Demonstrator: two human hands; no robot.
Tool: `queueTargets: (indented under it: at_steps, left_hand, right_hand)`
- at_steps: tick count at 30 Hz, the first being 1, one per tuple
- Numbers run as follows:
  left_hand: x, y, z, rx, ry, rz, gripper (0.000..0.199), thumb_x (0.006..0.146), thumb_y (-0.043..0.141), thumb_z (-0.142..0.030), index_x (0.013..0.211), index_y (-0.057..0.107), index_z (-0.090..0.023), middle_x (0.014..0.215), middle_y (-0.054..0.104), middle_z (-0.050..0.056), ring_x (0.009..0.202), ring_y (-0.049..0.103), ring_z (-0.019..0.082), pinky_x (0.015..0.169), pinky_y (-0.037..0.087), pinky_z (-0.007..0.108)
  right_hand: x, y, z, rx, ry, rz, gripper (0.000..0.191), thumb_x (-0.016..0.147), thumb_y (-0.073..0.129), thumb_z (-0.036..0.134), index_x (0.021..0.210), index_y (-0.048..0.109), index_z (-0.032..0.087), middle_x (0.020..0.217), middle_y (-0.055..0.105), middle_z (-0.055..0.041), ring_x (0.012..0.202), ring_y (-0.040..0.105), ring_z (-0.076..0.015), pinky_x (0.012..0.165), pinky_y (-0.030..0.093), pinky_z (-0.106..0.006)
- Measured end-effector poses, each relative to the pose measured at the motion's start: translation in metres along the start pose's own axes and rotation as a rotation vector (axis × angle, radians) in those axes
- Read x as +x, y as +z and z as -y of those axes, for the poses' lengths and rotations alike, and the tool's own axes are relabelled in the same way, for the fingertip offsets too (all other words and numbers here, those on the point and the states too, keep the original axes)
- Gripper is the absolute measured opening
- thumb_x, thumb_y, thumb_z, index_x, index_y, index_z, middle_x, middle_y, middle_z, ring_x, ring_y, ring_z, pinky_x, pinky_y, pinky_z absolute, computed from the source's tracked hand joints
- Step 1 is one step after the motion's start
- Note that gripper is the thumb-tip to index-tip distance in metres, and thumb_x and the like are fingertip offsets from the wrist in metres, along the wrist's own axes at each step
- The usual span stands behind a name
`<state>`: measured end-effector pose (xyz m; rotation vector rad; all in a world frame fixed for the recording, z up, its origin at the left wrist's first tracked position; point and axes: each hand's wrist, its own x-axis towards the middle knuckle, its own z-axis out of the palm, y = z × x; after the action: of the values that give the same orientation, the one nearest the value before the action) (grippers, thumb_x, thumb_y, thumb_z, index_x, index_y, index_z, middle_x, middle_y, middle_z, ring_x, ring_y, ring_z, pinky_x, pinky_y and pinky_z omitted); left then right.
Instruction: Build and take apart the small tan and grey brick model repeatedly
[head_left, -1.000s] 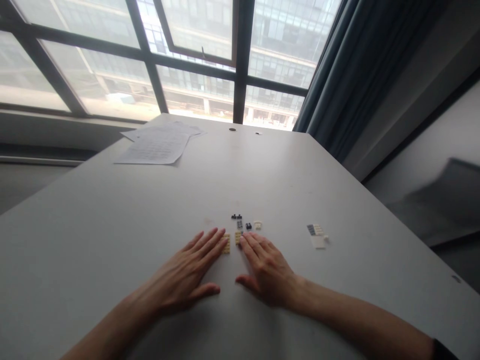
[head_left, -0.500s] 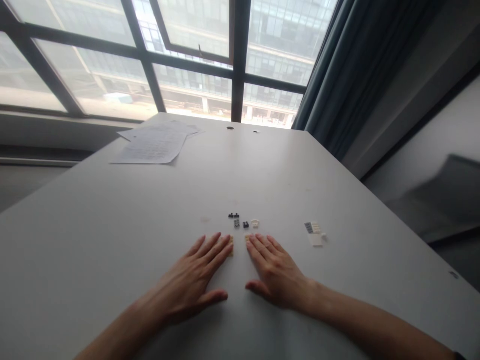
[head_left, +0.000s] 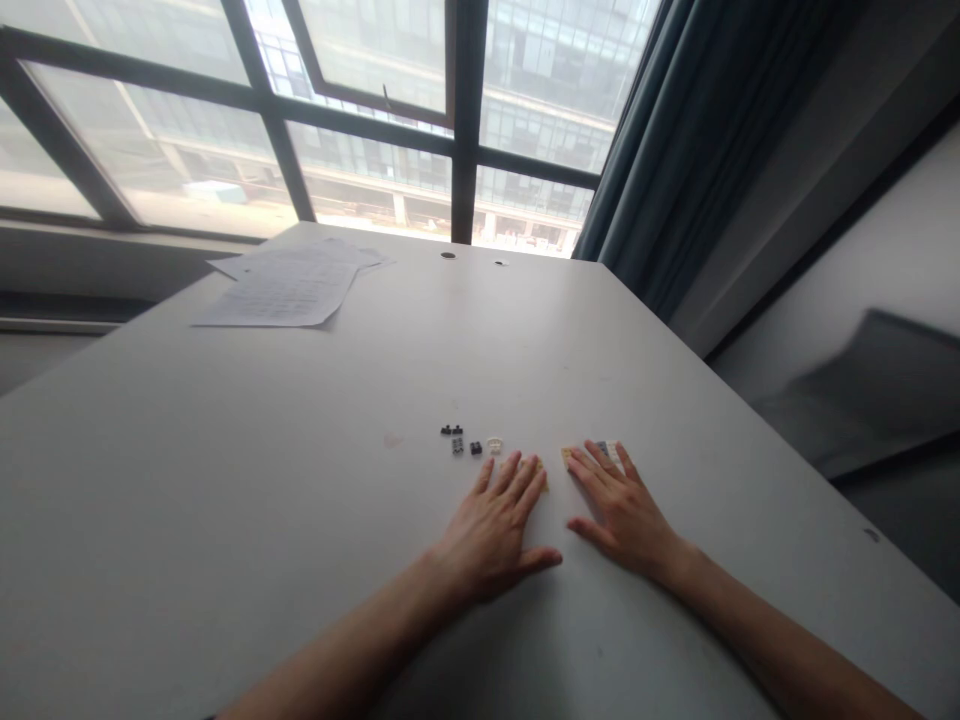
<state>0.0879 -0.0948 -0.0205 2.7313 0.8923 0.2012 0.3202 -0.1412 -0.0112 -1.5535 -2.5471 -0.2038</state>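
My left hand (head_left: 501, 515) lies flat with fingers stretched, its fingertips over some tan toy building bricks (head_left: 544, 478) that are partly hidden. To its right, my right hand (head_left: 622, 505) is also spread flat, with fingertips on another tan brick piece (head_left: 568, 457). Grey and white bricks (head_left: 613, 449) show just beyond its fingers. Up and to the left of my left hand sit small loose bricks: a black pair (head_left: 451, 430), a grey one (head_left: 457, 447), a dark one (head_left: 475, 448) and a white one (head_left: 494, 445).
Everything rests on a large white table (head_left: 300, 480). Printed papers (head_left: 277, 290) overlap at its far left. Two small round fittings, one dark (head_left: 448, 255), are near the far edge. A window stands behind, with a dark curtain (head_left: 637, 150) at the right.
Both hands have slid to the right across the table, and the tan bricks under them have moved along. My right hand now reaches the grey and white bricks. The view has shifted slightly.
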Motion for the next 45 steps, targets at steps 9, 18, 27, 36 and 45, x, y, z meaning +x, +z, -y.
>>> queueTargets:
  at_steps: [9, 18, 27, 36, 45]
  left_hand:
    - [0.039, 0.014, -0.001, 0.024, 0.062, -0.077, 0.089, 0.083, 0.026, -0.074, 0.148, 0.018, -0.014, 0.155, 0.017, 0.013, 0.143, 0.01, 0.031, 0.114, 0.008, 0.052]
    - [0.046, 0.013, -0.007, -0.006, 0.091, -0.108, 0.085, 0.085, 0.021, -0.073, 0.148, 0.019, -0.015, 0.154, 0.019, 0.013, 0.143, 0.012, 0.03, 0.114, 0.007, 0.053]
    - [0.006, -0.023, 0.05, 0.145, -0.034, -0.279, 0.079, 0.089, 0.032, -0.063, 0.147, 0.018, -0.012, 0.155, 0.018, 0.013, 0.143, 0.012, 0.026, 0.117, 0.011, 0.046]
    - [-0.053, -0.032, 0.111, 0.21, -0.12, -0.195, 0.074, 0.09, 0.033, -0.061, 0.148, 0.017, -0.018, 0.154, 0.021, 0.009, 0.142, 0.016, 0.026, 0.116, 0.014, 0.046]
    - [-0.05, -0.032, 0.108, 0.204, -0.142, -0.172, 0.073, 0.091, 0.031, -0.061, 0.148, 0.02, -0.017, 0.153, 0.024, 0.009, 0.142, 0.018, 0.027, 0.115, 0.015, 0.047]
  right_hand:
    - [-0.006, 0.009, -0.015, 0.006, 0.079, -0.054, 0.071, 0.089, 0.043, 0.056, 0.144, 0.032, 0.012, 0.143, 0.042, -0.0149, 0.139, 0.027, -0.029, 0.114, 0.012, -0.054]
    - [-0.008, 0.011, -0.015, 0.009, 0.092, -0.058, 0.068, 0.09, 0.043, 0.054, 0.143, 0.032, 0.013, 0.145, 0.041, -0.0135, 0.14, 0.024, -0.0278, 0.114, 0.014, -0.053]
    - [0.003, 0.009, -0.013, 0.022, 0.128, -0.186, 0.057, 0.093, 0.041, 0.045, 0.14, 0.038, 0.014, 0.14, 0.047, -0.0133, 0.137, 0.031, -0.0262, 0.114, 0.019, -0.052]
    - [0.071, -0.008, 0.034, 0.129, -0.054, -0.005, 0.053, 0.093, 0.04, 0.05, 0.136, 0.046, 0.018, 0.139, 0.049, -0.0091, 0.136, 0.033, -0.0252, 0.115, 0.015, -0.05]
    - [0.092, 0.002, 0.01, 0.097, 0.007, 0.092, 0.051, 0.094, 0.039, 0.051, 0.133, 0.048, 0.02, 0.137, 0.051, -0.0077, 0.135, 0.035, -0.0259, 0.113, 0.015, -0.054]
